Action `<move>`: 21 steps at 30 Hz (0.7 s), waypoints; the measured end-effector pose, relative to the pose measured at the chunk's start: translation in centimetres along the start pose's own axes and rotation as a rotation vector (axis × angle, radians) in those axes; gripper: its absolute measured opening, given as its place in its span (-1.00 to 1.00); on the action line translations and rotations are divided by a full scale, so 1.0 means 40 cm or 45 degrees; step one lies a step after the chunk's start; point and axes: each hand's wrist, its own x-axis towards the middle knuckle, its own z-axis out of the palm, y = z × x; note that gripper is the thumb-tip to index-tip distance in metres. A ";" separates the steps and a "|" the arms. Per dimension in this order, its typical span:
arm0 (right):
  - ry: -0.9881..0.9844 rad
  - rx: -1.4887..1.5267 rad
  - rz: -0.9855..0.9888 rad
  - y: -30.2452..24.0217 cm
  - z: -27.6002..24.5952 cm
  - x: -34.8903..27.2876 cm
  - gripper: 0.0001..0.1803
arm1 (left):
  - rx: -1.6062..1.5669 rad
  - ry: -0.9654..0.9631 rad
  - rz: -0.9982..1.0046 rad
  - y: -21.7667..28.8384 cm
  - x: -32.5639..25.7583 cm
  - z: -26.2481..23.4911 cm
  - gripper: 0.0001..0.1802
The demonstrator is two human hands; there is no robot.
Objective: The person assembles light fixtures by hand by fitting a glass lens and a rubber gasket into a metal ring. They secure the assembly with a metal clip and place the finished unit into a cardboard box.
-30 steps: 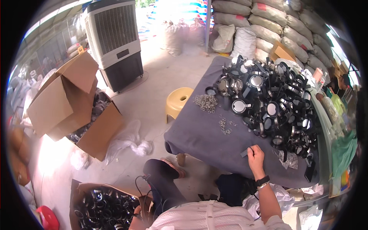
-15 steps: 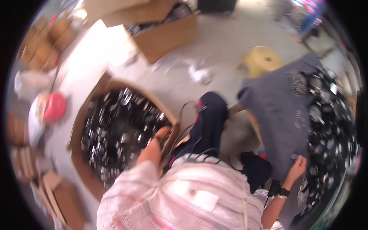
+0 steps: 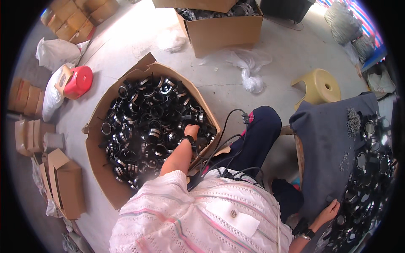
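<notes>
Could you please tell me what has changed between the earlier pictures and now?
The view has turned left, toward the open cardboard box. The left hand has reached a little farther in among the black-and-silver parts; whether it grips one cannot be told. The right hand remains at the cloth-covered table, beside a small dark piece. The yellow stool looks unmoved.
</notes>
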 end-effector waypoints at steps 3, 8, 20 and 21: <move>-0.032 0.079 0.014 0.008 0.015 0.005 -0.69 | 0.117 -0.167 0.213 -0.013 0.041 -0.108 -0.52; 0.048 0.066 0.058 -0.017 0.000 -0.002 -0.72 | 1.419 -0.269 1.284 -0.059 0.107 -0.099 -0.63; 0.174 0.100 0.070 -0.098 0.059 0.016 -0.83 | 0.910 -0.528 1.183 -0.078 0.361 -0.134 -0.81; 0.151 0.106 0.068 -0.102 0.054 0.014 -0.83 | 1.019 -0.514 1.215 -0.086 0.367 -0.111 -0.82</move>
